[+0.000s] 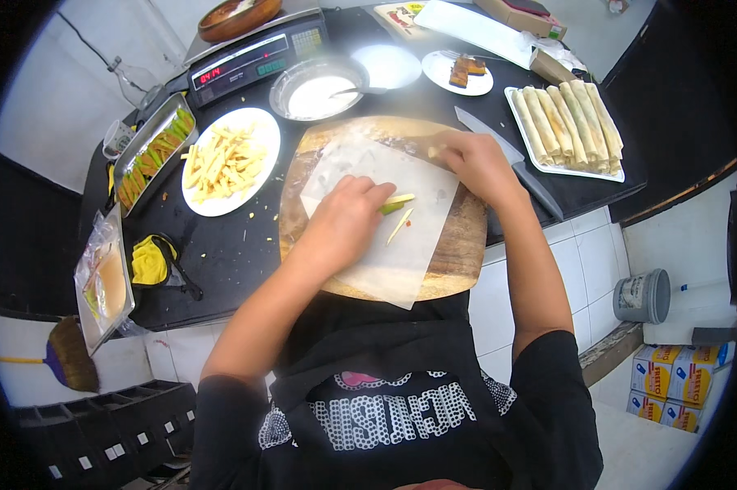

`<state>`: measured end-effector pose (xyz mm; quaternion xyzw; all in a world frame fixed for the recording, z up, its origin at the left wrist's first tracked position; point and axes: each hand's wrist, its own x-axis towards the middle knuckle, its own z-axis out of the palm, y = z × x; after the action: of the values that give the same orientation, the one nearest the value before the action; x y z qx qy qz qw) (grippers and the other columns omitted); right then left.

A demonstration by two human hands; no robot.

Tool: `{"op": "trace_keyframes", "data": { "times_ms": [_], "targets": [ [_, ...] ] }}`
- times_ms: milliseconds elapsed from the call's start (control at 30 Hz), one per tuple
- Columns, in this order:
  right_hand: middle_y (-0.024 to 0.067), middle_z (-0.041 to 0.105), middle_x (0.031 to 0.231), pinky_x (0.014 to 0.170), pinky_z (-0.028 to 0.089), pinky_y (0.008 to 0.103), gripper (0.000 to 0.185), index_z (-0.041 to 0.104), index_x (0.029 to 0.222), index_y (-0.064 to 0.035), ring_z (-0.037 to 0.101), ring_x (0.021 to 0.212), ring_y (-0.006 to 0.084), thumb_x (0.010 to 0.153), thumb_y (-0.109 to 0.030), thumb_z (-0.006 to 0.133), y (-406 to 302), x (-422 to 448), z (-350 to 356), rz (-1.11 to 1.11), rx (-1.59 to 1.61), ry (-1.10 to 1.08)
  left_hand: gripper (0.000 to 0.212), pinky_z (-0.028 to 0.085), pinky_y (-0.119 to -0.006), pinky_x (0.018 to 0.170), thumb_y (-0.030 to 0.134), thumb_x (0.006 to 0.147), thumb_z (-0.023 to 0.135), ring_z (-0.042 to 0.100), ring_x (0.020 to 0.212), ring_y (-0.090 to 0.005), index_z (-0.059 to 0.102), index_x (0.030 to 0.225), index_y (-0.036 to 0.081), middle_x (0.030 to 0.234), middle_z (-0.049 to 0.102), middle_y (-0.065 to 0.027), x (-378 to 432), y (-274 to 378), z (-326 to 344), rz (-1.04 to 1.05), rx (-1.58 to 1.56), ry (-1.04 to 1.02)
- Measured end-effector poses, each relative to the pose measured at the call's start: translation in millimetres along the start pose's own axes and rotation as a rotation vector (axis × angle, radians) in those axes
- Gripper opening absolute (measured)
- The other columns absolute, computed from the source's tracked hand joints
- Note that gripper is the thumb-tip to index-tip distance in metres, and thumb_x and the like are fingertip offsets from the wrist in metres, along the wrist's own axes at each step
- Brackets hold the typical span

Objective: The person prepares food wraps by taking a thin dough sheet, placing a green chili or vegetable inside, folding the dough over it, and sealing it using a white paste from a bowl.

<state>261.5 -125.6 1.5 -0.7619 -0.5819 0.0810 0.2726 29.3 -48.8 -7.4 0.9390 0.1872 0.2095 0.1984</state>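
Observation:
A thin, pale sheet of spring roll wrapper (399, 257) lies slanted on a round-cornered wooden board (466, 251). My left hand (353, 214) is curled over the middle of the wrapper. From under its fingers stick out a pale yellow strip (400, 199) and the end of a green pepper (392, 208); the rest is hidden. A thin yellow sliver (399, 226) and a tiny red bit (408, 223) lie loose on the wrapper. Near the board's upper right, my right hand (475, 162) pinches a small pale yellow piece (434, 151).
Left stand a plate (192, 207) of yellow strips and a metal tray of stuffed green peppers (154, 156). Behind are a bowl of white batter (316, 95) and a digital scale (252, 58). Right lie a knife (521, 162) and a tray of rolled spring rolls (567, 125).

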Motion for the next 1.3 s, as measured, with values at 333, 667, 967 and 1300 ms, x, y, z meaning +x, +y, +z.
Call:
{"op": "trace_keyframes", "data": {
  "times_ms": [333, 667, 967, 1300],
  "targets": [
    [0.0108, 0.065, 0.086, 0.07, 0.051, 0.0353, 0.019, 0.067, 0.097, -0.0034, 0.063, 0.078, 0.0261, 0.079, -0.002, 0.071, -13, -52, 23, -0.344, 0.243, 0.024, 0.034, 0.05, -0.041, 0.08, 0.0, 0.073, 0.072, 0.061, 0.089, -0.0321, 0.07, 0.107, 0.004, 0.088, 0.066, -0.013, 3, -3, -1, 0.003, 0.01, -0.003],
    [0.0105, 0.063, 0.092, 0.075, 0.051, 0.0392, 0.018, 0.066, 0.094, -0.0021, 0.063, 0.086, 0.0306, 0.077, -0.005, 0.072, -14, -50, 39, -0.462, 0.197, -0.044, 0.03, 0.047, -0.038, 0.085, -0.001, 0.078, 0.068, 0.055, 0.094, -0.0315, 0.071, 0.107, 0.002, 0.093, 0.062, -0.0129, -7, -10, 18, -0.014, -0.034, 0.031],
    [0.0123, 0.061, 0.089, 0.074, 0.05, 0.0387, 0.025, 0.069, 0.099, -0.0015, 0.063, 0.083, 0.0299, 0.075, -0.005, 0.074, -19, -52, 45, -0.34, 0.218, 0.044, 0.025, 0.046, -0.04, 0.081, 0.011, 0.072, 0.079, 0.054, 0.088, -0.0314, 0.071, 0.093, 0.002, 0.091, 0.06, -0.0112, -7, 4, 22, 0.002, -0.012, 0.136],
    [0.011, 0.061, 0.086, 0.073, 0.048, 0.0367, 0.026, 0.073, 0.099, -0.0055, 0.061, 0.08, 0.0282, 0.074, -0.008, 0.076, -21, -40, 38, -0.265, 0.203, -0.09, 0.024, 0.046, -0.039, 0.077, 0.014, 0.07, 0.081, 0.054, 0.084, -0.0295, 0.072, 0.091, 0.003, 0.085, 0.06, -0.0095, -4, 1, 30, -0.019, 0.025, 0.231]
  ]
}}
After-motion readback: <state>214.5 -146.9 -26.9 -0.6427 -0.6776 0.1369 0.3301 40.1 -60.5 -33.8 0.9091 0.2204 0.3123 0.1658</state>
